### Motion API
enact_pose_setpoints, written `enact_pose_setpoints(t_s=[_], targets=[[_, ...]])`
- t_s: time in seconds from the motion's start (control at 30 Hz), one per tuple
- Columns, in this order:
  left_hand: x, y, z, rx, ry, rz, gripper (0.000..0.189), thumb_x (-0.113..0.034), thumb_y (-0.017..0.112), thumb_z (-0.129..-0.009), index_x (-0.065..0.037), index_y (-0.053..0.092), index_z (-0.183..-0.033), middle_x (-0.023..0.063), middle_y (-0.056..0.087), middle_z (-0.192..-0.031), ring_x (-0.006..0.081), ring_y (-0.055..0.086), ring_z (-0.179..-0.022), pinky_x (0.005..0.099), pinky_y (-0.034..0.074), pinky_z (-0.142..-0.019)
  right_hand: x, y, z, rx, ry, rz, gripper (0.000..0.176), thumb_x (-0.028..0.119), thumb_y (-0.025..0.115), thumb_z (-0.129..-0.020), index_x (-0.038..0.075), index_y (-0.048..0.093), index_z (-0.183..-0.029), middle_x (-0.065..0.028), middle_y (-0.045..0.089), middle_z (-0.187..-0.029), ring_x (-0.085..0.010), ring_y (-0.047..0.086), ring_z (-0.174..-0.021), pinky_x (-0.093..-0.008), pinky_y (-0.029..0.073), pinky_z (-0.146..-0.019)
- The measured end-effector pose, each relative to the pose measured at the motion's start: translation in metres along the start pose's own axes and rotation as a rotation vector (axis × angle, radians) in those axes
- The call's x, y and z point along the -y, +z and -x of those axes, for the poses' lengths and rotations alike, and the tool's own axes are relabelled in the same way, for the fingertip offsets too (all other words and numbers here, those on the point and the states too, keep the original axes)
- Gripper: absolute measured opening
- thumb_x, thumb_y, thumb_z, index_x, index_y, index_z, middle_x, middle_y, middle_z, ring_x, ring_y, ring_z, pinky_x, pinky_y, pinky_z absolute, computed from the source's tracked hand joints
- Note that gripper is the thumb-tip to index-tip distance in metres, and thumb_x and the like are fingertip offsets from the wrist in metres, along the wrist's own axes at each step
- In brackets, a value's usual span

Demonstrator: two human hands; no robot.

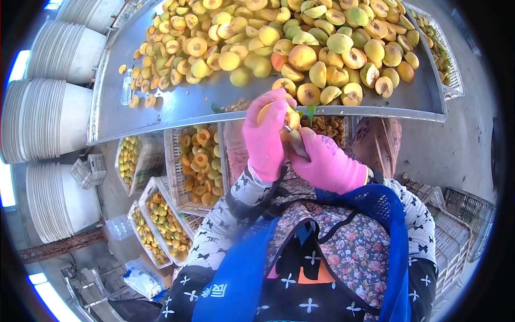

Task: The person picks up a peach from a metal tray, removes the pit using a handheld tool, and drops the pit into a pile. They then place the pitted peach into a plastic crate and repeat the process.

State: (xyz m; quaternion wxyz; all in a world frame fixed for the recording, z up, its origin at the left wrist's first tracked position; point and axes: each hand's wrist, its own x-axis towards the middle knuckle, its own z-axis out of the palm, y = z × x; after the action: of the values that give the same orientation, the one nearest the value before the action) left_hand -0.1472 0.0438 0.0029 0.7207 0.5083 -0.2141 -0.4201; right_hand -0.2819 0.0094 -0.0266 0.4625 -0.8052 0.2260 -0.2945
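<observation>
Just over the near edge of the metal table, my left hand (264, 137), in a pink knitted glove, has its fingers wrapped round a yellow peach half (292, 119). The cut side of the fruit faces right. My right hand (328, 163), gloved the same way, grips the handle of a small pitting knife (298, 144). Its metal tip touches the cut fruit, and the blade's exact shape is hidden. Beyond my hands, a big heap of halved peaches (230, 40) covers much of the metal table (188, 110). Many halves show brown-red hollows.
Crates of peach halves (201, 161) stand below the table, with more crates (169, 222) at lower left. Pits (327, 129) lie beneath the edge. A plastic bottle (126, 88) lies on the table. Stacked white tubs (70, 121) line the left; stacked crates (445, 236) stand right.
</observation>
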Motion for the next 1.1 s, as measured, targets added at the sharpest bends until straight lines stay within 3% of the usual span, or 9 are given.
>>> enact_pose_setpoints(t_s=[0.13, 0.23, 0.33, 0.43, 0.53, 0.63, 0.83, 1.0, 1.1], targets=[[-0.014, -0.008, -0.009, 0.185, -0.084, -0.236, 0.029, -0.025, 0.052, -0.102, 0.001, 0.062, -0.111, 0.0101, 0.066, -0.096, 0.0154, 0.062, -0.085, 0.0277, 0.050, -0.079, -0.010, -0.003, 0.005, 0.058, -0.060, 0.045, 0.027, 0.010, 0.069, -0.085, -0.001, 0.050, -0.102, -0.0185, 0.060, -0.074, -0.0411, 0.063, -0.069, -0.0473, 0.048, -0.058], [0.005, -0.008, -0.013, 0.066, 0.257, -0.443, 0.039, -0.034, 0.047, -0.105, 0.002, 0.063, -0.108, 0.0118, 0.067, -0.094, 0.0154, 0.063, -0.079, 0.0276, 0.052, -0.073, -0.011, 0.010, 0.006, 0.008, 0.012, 0.108, 0.028, 0.011, 0.068, -0.086, -0.002, 0.050, -0.104, -0.0192, 0.062, -0.076, -0.0407, 0.064, -0.070, -0.0473, 0.048, -0.059], [0.008, 0.009, -0.003, -0.129, 0.026, -0.112, 0.047, -0.038, 0.037, -0.107, 0.002, 0.061, -0.110, 0.0102, 0.067, -0.096, 0.0166, 0.065, -0.082, 0.0298, 0.056, -0.075, -0.007, 0.006, 0.002, 0.034, 0.074, 0.080, 0.029, 0.014, 0.068, -0.088, -0.002, 0.051, -0.104, -0.0210, 0.063, -0.076, -0.0407, 0.065, -0.072, -0.0462, 0.049, -0.059], [0.010, -0.001, -0.008, 0.063, 0.065, -0.209, 0.038, -0.033, 0.048, -0.105, 0.002, 0.063, -0.109, 0.0128, 0.068, -0.091, 0.0144, 0.063, -0.075, 0.0273, 0.053, -0.066, -0.008, 0.000, -0.002, 0.069, 0.078, -0.104, 0.023, 0.014, 0.065, -0.088, -0.001, 0.053, -0.101, -0.0172, 0.064, -0.073, -0.0323, 0.064, -0.060, -0.0391, 0.048, -0.054], [-0.002, 0.003, -0.010, 0.055, -0.148, -0.181, 0.048, -0.043, 0.042, -0.106, 0.001, 0.061, -0.110, 0.0120, 0.068, -0.090, 0.0200, 0.066, -0.078, 0.0309, 0.057, -0.072, 0.013, -0.019, -0.012, 0.334, 0.668, -0.524, 0.016, 0.013, 0.063, -0.087, 0.001, 0.056, -0.095, -0.0092, 0.061, -0.066, -0.0199, 0.058, -0.049, -0.0309, 0.042, -0.046], [0.008, 0.005, -0.010, 0.004, 0.005, -0.128, 0.037, -0.031, 0.051, -0.104, 0.004, 0.061, -0.111, 0.0148, 0.069, -0.090, 0.0169, 0.065, -0.076, 0.0281, 0.055, -0.064, 0.030, -0.038, -0.022, 0.468, 0.770, -0.976, 0.011, 0.011, 0.062, -0.085, 0.002, 0.057, -0.089, -0.0028, 0.056, -0.059, -0.0111, 0.049, -0.044, -0.0259, 0.035, -0.042], [0.002, -0.026, -0.030, 0.568, -0.177, -0.222, 0.039, -0.033, 0.051, -0.103, 0.005, 0.062, -0.107, 0.0154, 0.069, -0.091, 0.0195, 0.067, -0.081, 0.0308, 0.056, -0.070, 0.016, -0.054, -0.005, 0.672, 0.823, -1.109, 0.015, 0.010, 0.067, -0.080, 0.000, 0.058, -0.086, -0.0030, 0.058, -0.063, -0.0107, 0.049, -0.046, -0.0249, 0.035, -0.042], [-0.009, -0.038, -0.015, 0.399, -0.234, -0.426, 0.048, -0.041, 0.046, -0.104, 0.003, 0.063, -0.110, 0.0135, 0.069, -0.099, 0.0198, 0.067, -0.088, 0.0321, 0.057, -0.076, 0.002, -0.065, 0.008, 0.729, 0.748, -0.498, 0.022, 0.018, 0.069, -0.085, 0.002, 0.061, -0.097, -0.0050, 0.062, -0.068, -0.0182, 0.059, -0.054, -0.0320, 0.044, -0.047], [-0.025, -0.054, 0.011, 0.347, -0.330, -0.549, 0.040, -0.032, 0.052, -0.102, 0.003, 0.063, -0.118, 0.0138, 0.070, -0.106, 0.0192, 0.068, -0.093, 0.0314, 0.058, -0.078, -0.062, -0.062, 0.058, 0.517, 0.116, 0.289, 0.027, 0.025, 0.068, -0.086, 0.005, 0.061, -0.103, -0.0142, 0.066, -0.073, -0.0338, 0.065, -0.065, -0.0446, 0.051, -0.060]])
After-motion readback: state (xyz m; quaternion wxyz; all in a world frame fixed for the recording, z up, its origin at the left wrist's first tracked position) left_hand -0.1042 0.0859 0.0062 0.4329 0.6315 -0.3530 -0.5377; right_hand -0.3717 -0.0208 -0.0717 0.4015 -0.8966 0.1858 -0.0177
